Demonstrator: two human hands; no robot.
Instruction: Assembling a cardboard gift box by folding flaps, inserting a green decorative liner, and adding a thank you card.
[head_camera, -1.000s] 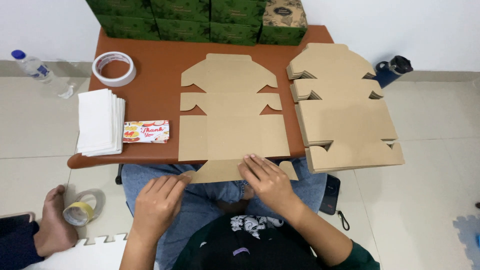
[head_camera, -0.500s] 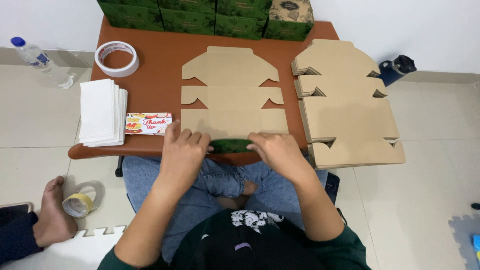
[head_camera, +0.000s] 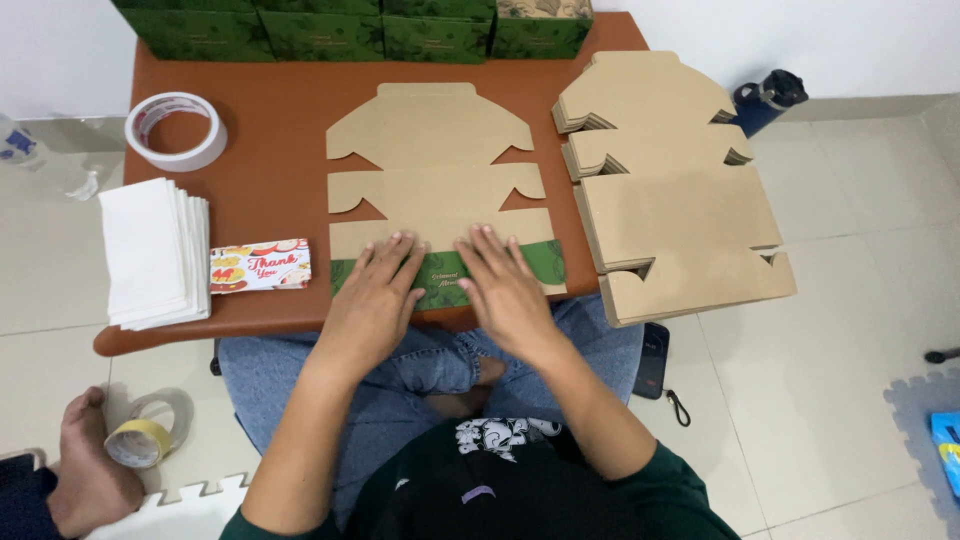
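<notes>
One brown table (head_camera: 280, 170), tiled floor (head_camera: 860, 330)

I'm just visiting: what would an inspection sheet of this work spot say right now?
Surface: brown table, low, over the person's lap.
Job's things: flat cardboard box blank, near flap folded up showing green print.
Clutter: stack of blanks, white napkins, tape roll, printed card, green boxes.
Hands: left hand and right hand pressed flat on the folded flap.
Cables: nothing seen.
Surroundings: tiled floor, dark bottle, another person's hand beside yellow tape.
</notes>
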